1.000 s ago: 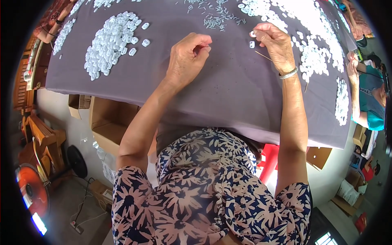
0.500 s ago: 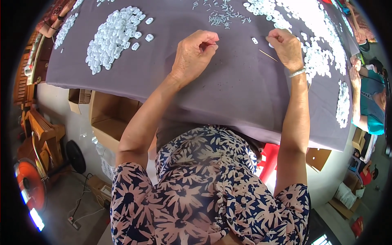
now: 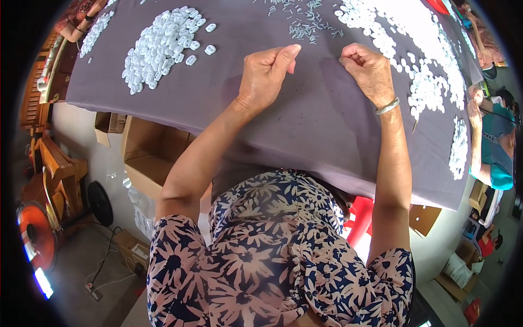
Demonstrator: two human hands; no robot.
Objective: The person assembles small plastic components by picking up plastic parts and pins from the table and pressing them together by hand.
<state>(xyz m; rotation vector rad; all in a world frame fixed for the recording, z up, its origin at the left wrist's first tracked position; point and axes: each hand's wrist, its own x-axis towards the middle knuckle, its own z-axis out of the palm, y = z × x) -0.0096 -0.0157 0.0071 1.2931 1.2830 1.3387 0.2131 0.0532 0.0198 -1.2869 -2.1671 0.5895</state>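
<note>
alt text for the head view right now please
A person's left hand and right hand, both curled, any contents hidden, are held apart over a grey-purple tablecloth. A heap of small white pieces lies at left, more white pieces at right, small thin grey pieces between.

A navy top [image 3: 239, 267] printed with large pale-pink flowers has 2 short sleeves [image 3: 174, 261] and a narrow ruffle [image 3: 297, 267] down the front. Matching cloth [image 3: 272, 199] covers the lap (skirt or trousers, it is hard to tell). The right wrist [image 3: 383, 98] bears 1 pale, silvery bangle [image 3: 387, 106].
</note>
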